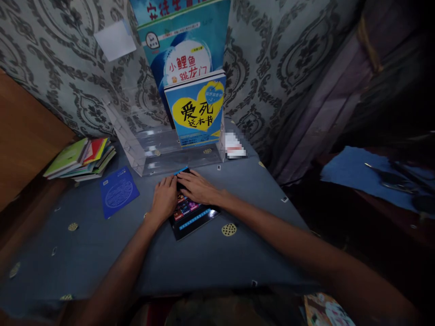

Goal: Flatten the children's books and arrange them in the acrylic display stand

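A dark book (194, 222) with a grid of small coloured pictures and a blue strip lies at a slant on the table. My left hand (165, 198) rests along its left edge, fingers stretched forward and close together. Across the upper part of the cover lies my right hand (197, 186), its fingers extended to the left until they nearly meet the left hand. Neither hand is wrapped around the book, and the right hand hides much of its top. Just beyond is a clear acrylic stand (159, 167) holding upright books, with a blue book with a yellow heart (198, 111) in front.
Left of the stand is a pile of thin books (81, 158), with a blue booklet (118, 191) flat beside it. The patterned grey tablecloth (217, 262) covers the table. A blue cloth (360, 179) lies on another surface at right. Patterned curtain hangs behind.
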Motion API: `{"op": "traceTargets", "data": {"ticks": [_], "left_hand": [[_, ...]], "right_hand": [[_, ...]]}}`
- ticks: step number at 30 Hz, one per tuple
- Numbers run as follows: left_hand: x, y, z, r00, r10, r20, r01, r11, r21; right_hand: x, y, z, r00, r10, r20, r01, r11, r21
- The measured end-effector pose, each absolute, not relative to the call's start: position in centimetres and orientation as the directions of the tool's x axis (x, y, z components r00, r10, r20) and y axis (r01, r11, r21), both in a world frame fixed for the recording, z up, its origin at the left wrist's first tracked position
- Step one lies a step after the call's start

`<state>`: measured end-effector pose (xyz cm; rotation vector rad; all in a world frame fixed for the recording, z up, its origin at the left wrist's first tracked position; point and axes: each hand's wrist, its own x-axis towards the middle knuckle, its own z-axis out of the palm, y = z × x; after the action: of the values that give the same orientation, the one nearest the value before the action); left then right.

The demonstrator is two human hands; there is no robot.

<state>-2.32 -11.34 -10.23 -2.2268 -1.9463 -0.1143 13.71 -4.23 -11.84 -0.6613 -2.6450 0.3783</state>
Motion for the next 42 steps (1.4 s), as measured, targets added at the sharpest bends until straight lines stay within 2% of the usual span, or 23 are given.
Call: {"op": "traceTargets", "data": {"ticks": [6,14,17,20,23,27,34,42], "left_hand": [[-2.2,-11.5,-10.1,0.123,0.979,0.165,0.990,-0.108,-0.093],[-2.2,-11.5,-9.7,0.118,0.985,0.128,0.989,-0.105,-0.105],[-2.2,-10.9,-9.5,0.140,0.982,0.130,0.990,-0.134,-0.053],[-1.9,-9.9,-9.7,0.220,0.965,0.140,0.972,-0.229,0.053],[-1.5,-9.0,-10.4,0.296,0.939,0.173,0.941,-0.318,0.116],[-1.4,-8.6,-11.1,0.323,0.923,0.207,0.926,-0.353,0.129],[-1.1,-8.7,-10.8,0.316,0.934,0.168,0.937,-0.335,0.100],[-1.0,-9.6,-10.4,0.419,0.901,0.116,0.885,-0.434,0.168]], "right_hand": [[14.1,-3.5,-12.1,-0.710,0.635,0.305,0.501,0.759,-0.416],[14.3,-1.8,-13.0,-0.704,0.643,0.302,0.463,0.738,-0.490],[14.9,-1.1,-13.3,-0.727,0.622,0.289,0.411,0.732,-0.544],[16.0,-0.9,-13.7,-0.744,0.602,0.291,0.369,0.733,-0.572],[17.7,-1.9,-14.2,-0.735,0.604,0.309,0.368,0.738,-0.566],[19.9,-3.9,-14.2,-0.733,0.593,0.333,0.383,0.764,-0.519],[20.2,-4.9,-13.5,-0.739,0.601,0.304,0.432,0.769,-0.470],[21.0,-5.1,-13.7,-0.756,0.574,0.315,0.401,0.786,-0.471]]}}
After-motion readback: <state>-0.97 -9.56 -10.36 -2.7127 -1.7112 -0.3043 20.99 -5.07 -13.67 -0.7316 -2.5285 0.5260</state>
